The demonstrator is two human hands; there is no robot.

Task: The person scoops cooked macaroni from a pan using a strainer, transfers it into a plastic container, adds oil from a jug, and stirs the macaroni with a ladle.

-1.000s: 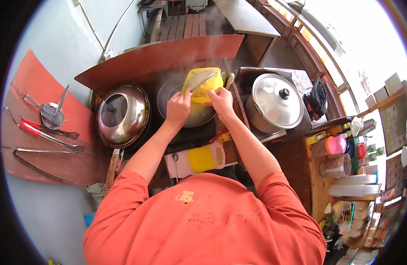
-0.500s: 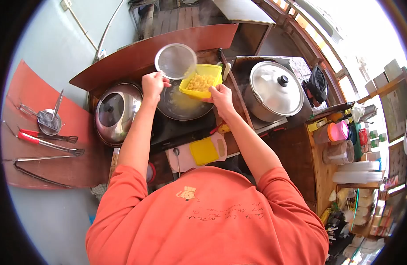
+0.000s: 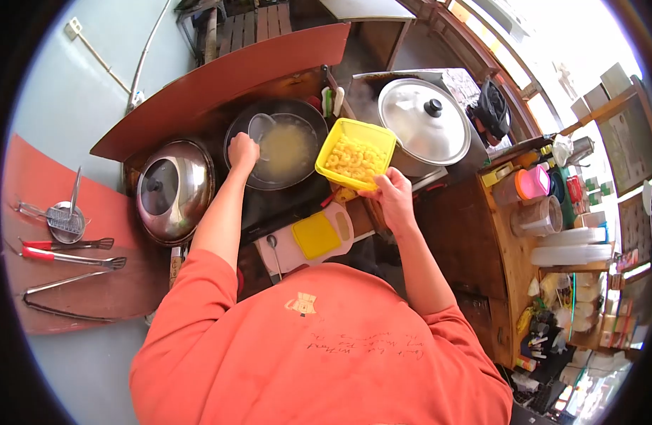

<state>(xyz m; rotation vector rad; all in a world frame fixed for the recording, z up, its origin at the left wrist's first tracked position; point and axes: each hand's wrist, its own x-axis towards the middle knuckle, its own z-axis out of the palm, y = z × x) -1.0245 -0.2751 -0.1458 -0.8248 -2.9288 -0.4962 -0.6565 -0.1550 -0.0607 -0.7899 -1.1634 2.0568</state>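
Over the dark wok (image 3: 307, 170), my left hand (image 3: 243, 152) is closed on the handle of a round mesh strainer (image 3: 261, 127). The strainer's rim dips at the wok's left side, beside a pale, cloudy yellowish patch in the liquid. My right hand (image 3: 390, 197) grips the near right corner of a yellow plastic container (image 3: 324, 167), thumb at its rim. Inside lie short curved pieces of macaroni (image 3: 356, 157). The container is held to the right of the wok, tilted so its inside faces me.
A domed lidded pan (image 3: 174, 188) stands left of the wok, a large lidded pot (image 3: 425, 124) at the right. In front lie a pink board (image 3: 336, 250), a yellow lid (image 3: 315, 236) and a spoon (image 3: 273, 244). Tongs (image 3: 75, 255) hang on the left panel.
My left hand has lowered the strainer from above the wok into it. My right hand has moved the container of macaroni right and nearer, away from over the wok.
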